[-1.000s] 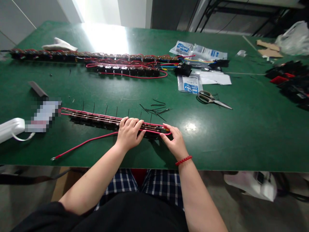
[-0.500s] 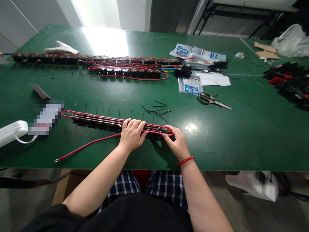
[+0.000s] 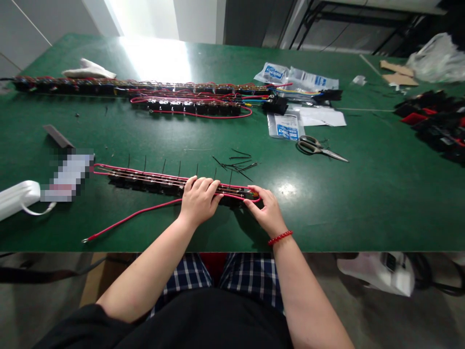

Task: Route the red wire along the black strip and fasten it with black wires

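A long black strip with red wires along its top lies on the table in front of me. My left hand is closed over its middle, thumb on the near side and fingers across the wires. At the strip's right end my right hand pinches the bend of the red wire between thumb and fingers. A loose length of red wire with a metal ring terminal runs out to the left below the strip. Several thin black cable ties stick up along the strip's far side.
Loose black cable ties lie beyond my hands, with scissors farther right. Other wired strips stretch across the back near plastic packets. A blurred-out device and a white object are at left.
The camera view has shifted slightly. Both hands stay at the same places on the strip, and the right fingers have moved only a little at the wire bend.
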